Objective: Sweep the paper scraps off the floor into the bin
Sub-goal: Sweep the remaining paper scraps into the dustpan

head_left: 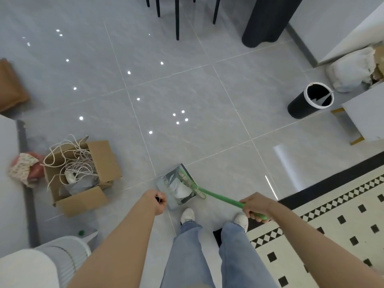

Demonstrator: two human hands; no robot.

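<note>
Your right hand (254, 206) is wrapped around the green broom (218, 197) handle, your left hand (158, 201) clenches the dustpan (175, 187) handle, and the light, flyaway paper scraps (178, 189) sit inside, so carry it level to the bin (311, 100).

Dustpan (176, 188) before the feet; bin (311, 99) far right.

white paper scraps (180, 189) heaped in dustpan (164, 181), black bin (299, 107) upright
</note>
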